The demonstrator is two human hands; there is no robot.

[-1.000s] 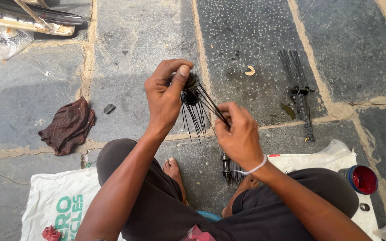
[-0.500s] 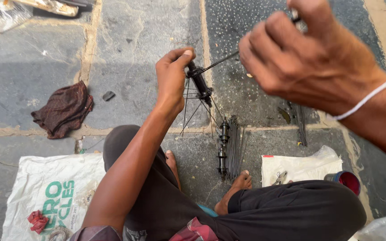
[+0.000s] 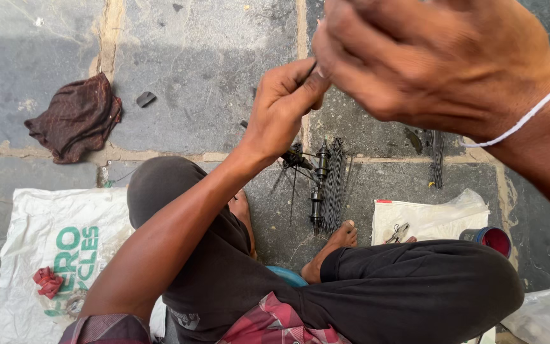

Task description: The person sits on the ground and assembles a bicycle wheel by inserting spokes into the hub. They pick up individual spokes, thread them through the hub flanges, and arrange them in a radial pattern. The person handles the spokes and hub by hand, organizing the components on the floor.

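The left hand (image 3: 281,105) pinched a thin black metal spoke (image 3: 309,71). The right hand (image 3: 428,60), raised near, gripped its other end. A black wheel hub (image 3: 318,185) lay on the stone floor (image 3: 211,57).

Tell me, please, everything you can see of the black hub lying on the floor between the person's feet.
The black hub lies on the grey stone floor, roughly upright in the picture. It looks like dark metal, a slim barrel with wider flanges near each end. A bundle of thin dark spokes lies along its right side. Neither hand touches it; a bare foot rests just below.

Left hand (image 3: 282,105) reaches forward, fingers pinched together; right hand (image 3: 428,60) is raised close, fingers curled.
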